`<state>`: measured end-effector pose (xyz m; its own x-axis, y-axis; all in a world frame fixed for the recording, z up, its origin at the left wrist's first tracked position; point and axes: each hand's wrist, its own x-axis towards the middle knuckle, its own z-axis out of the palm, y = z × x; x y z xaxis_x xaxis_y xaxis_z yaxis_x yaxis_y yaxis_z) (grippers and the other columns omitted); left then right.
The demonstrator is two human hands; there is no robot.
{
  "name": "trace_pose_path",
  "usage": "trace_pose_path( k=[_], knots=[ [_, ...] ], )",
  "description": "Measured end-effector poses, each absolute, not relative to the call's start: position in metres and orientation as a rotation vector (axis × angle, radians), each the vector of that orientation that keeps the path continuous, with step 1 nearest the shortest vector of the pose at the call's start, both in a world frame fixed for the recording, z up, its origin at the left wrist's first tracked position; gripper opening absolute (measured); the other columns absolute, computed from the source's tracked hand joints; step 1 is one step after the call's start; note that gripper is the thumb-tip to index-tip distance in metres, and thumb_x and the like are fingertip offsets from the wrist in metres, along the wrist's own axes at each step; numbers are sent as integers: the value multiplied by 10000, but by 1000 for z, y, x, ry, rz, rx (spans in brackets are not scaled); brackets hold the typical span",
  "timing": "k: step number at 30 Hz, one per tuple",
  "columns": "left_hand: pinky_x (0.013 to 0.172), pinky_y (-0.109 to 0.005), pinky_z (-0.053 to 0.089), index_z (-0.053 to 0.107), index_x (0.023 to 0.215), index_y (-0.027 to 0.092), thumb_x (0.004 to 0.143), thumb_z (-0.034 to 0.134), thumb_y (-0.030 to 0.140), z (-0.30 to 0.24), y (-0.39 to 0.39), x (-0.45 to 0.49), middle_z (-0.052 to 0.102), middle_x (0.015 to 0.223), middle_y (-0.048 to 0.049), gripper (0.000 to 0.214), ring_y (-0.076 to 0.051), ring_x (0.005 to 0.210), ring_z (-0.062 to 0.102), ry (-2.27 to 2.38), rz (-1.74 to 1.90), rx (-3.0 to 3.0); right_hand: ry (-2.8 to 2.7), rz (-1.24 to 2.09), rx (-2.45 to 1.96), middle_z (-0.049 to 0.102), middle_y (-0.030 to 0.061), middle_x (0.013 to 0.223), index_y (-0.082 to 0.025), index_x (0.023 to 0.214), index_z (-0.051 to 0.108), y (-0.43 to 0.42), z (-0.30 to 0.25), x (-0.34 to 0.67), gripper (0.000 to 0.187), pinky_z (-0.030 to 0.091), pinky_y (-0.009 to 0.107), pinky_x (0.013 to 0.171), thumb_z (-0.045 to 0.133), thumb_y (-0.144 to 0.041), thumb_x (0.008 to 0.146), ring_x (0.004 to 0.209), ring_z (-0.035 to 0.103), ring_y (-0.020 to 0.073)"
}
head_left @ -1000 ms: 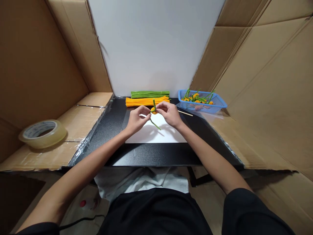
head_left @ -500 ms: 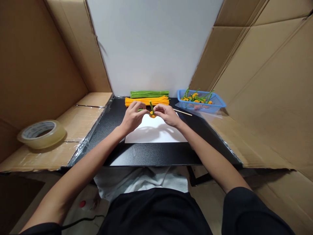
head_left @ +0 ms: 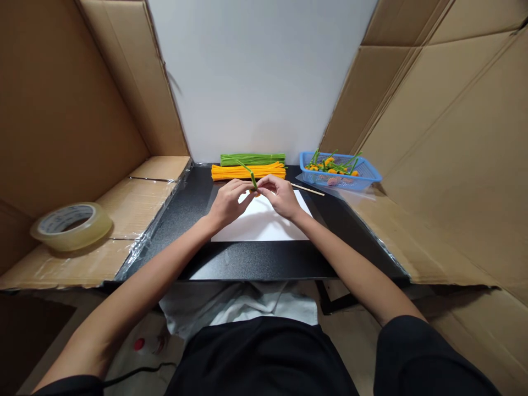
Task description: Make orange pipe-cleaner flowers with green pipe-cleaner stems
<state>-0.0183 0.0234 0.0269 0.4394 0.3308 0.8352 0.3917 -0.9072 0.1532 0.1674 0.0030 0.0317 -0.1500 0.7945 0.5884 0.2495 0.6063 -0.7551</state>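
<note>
Pinched in left hand [head_left: 228, 202] and right hand [head_left: 281, 195], both clamped on stem [head_left: 251, 175], fingertips meeting, just above sheet [head_left: 264, 226] on surface [head_left: 247, 258]. Might slip loose and unwind if pinch eases; might kink if twisted too hard.

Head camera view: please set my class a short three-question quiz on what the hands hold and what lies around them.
1. True or false: the tape roll lies on cardboard, off the black table.
2. The left hand and right hand together pinch: A the green pipe cleaner; B a wooden stick; C scissors.
3. What colour is the basket holding green and orange pieces?
Key: 1 true; 2 A; 3 blue.
</note>
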Motion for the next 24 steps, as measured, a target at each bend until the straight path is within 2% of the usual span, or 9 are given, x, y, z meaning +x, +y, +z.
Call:
trace_pose_path(
  k=[5,8,12,17,20,24],
  knots=[
    [744,-270,551,670,1079,186,933,594,217,22,27,-19,762,988,-62,167,-152,797,712,-714,-1547,-2602,-1761,574,-840,706,26,939,-251,1292,572,4,31,170,425,586,357,858,620,-249,870,874,693,186],
    [772,-277,559,640,1114,185,929,567,174,22,27,-19,759,1018,-70,199,-160,848,727,-699,-1559,-2613,-1886,521,-857,714,31,986,-267,1379,549,4,32,172,488,576,378,896,542,-191,898,903,691,191],
    [791,-287,574,615,1126,189,920,578,174,25,24,-18,760,1018,-68,210,-164,875,735,-712,-1615,-2705,-1938,381,-864,724,41,1053,-267,1320,617,4,35,173,446,568,378,892,537,-162,894,909,684,195],
    [771,-291,605,636,1029,175,875,690,348,27,20,-12,753,968,-80,237,-178,881,735,-989,-2089,-2837,-1892,322,-884,737,73,1068,-216,1169,702,2,37,173,298,563,374,861,575,-201,900,881,696,208],
    [717,-304,615,652,927,151,818,738,433,24,22,-8,741,885,-83,315,-185,799,732,-1143,-2324,-3000,-1875,297,-907,736,72,1055,-222,1131,713,1,38,173,254,557,366,855,584,-234,912,879,694,210],
    [677,-300,611,648,864,137,734,807,426,23,22,-5,724,778,-61,355,-169,685,713,-1170,-2518,-3020,-1896,242,-922,730,65,1036,-235,1118,710,0,36,173,231,547,368,858,592,-242,919,880,682,213]
  ],
)
